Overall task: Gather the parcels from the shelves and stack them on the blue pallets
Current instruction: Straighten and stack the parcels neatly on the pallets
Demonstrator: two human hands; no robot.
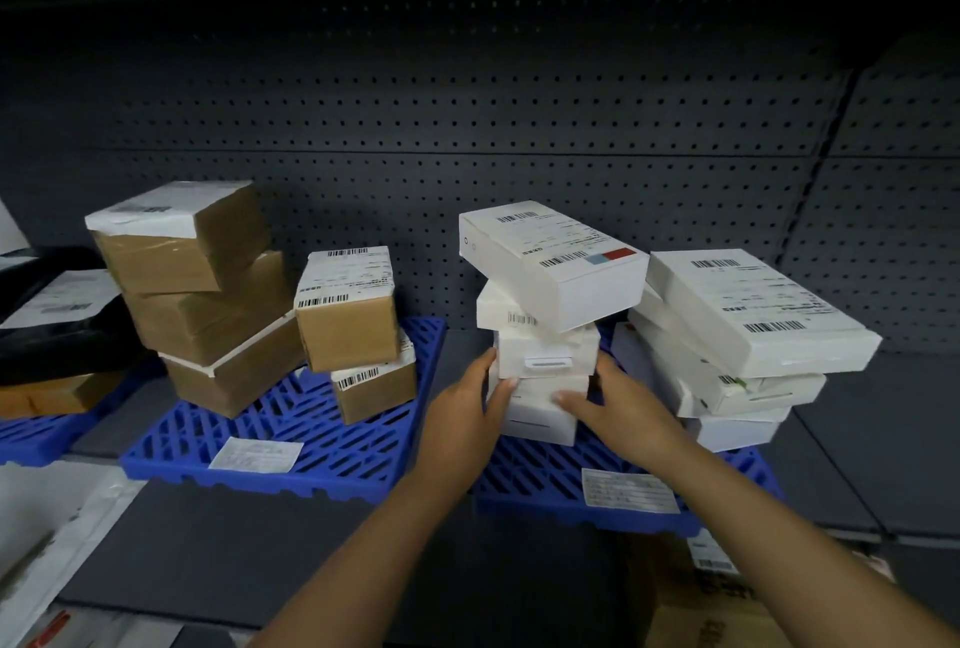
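Note:
A leaning stack of white parcels [545, 356] stands on the right blue pallet [550, 486]. My left hand [475, 400] presses the left side of its lowest boxes, and my right hand [615, 403] presses the front and right side of them. A long white box [561, 262] lies tilted on top. Beside it to the right sits a second white stack [748, 330]. The middle blue pallet [311, 444] holds a crooked pile of three brown boxes [208, 299] and two smaller brown boxes [353, 330].
Black bags and a brown box [57, 335] lie on a third blue pallet at the far left. White mailer bags [47, 543] lie at the lower left, a cardboard box [701, 606] at the lower right. A dark pegboard wall [467, 127] backs the shelf.

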